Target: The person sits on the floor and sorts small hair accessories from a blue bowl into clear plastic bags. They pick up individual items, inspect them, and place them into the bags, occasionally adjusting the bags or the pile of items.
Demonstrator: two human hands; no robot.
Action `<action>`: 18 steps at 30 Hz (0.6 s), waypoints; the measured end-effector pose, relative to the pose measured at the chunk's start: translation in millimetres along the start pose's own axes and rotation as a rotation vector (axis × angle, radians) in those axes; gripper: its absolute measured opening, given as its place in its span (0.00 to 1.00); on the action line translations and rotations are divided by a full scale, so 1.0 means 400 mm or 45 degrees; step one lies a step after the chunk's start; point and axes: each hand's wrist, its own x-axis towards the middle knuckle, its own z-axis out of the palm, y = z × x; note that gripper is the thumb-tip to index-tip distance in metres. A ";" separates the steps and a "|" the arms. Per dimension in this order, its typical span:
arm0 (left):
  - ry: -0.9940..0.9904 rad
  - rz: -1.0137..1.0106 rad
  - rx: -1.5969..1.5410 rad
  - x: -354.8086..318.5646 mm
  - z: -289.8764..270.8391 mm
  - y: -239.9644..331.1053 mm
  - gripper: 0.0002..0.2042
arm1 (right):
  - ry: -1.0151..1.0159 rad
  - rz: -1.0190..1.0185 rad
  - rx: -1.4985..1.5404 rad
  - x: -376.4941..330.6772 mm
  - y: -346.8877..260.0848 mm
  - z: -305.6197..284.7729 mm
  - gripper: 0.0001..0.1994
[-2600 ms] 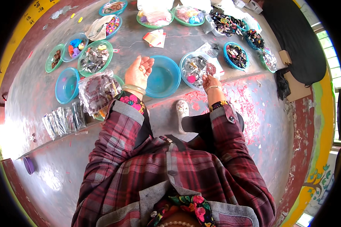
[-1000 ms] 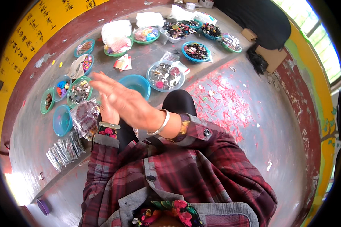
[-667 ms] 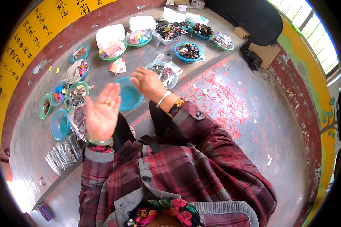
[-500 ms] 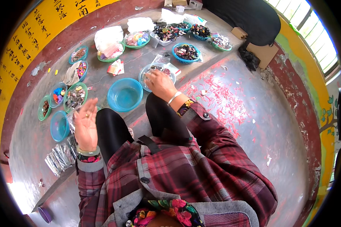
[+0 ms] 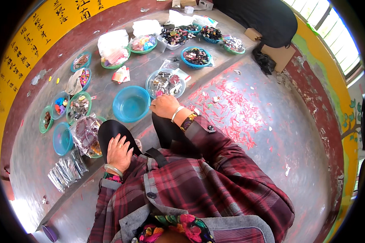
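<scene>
My left hand point(image 5: 119, 154) lies on my left thigh with its fingers spread and nothing in it. Just in front of my right knee, my right hand point(image 5: 165, 107) is closed, with a small pink thing point(image 5: 159, 93) at its fingertips; its kind is too small to tell. The hand is at the near rim of a clear round basin point(image 5: 149, 90), which holds several small shiny packets point(image 5: 166, 82). To its left stands a blue plastic basin point(image 5: 130, 118) with nothing inside. Beside my left knee, clear plastic bags point(image 5: 85, 135) with dark reddish contents rest on a green basin.
Baskets of hair ties point(image 5: 196, 56) and coloured small pieces point(image 5: 142, 43) stand further back. Another blue basin point(image 5: 63, 138) and a row of silvery packets point(image 5: 64, 172) are at the left. Red scraps point(image 5: 235, 109) litter the lower floor at the right, past a step edge.
My left hand has come down from in front of the plastic bags onto my thigh. My right hand has drawn back from inside the clear basin toward my knee, with a pink thing at its fingertips.
</scene>
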 end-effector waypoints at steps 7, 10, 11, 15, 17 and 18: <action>0.014 -0.024 -0.013 0.013 -0.002 -0.001 0.11 | 0.156 -0.094 0.052 0.009 0.024 0.022 0.17; 0.030 -0.012 -0.030 0.012 -0.004 -0.010 0.11 | 0.214 -0.094 -0.011 0.007 0.014 0.015 0.16; 0.030 -0.012 -0.041 0.014 -0.009 -0.009 0.11 | 0.264 -0.130 0.016 0.010 0.021 0.028 0.16; 0.041 -0.042 -0.085 -0.007 -0.015 -0.026 0.09 | 0.273 -0.113 0.031 0.013 0.000 0.023 0.14; 0.047 -0.051 -0.112 -0.007 -0.026 -0.030 0.09 | 0.280 -0.137 0.048 0.015 0.009 0.026 0.14; 0.056 -0.043 -0.136 -0.008 -0.023 -0.036 0.09 | 0.290 -0.154 0.061 0.018 0.015 0.032 0.14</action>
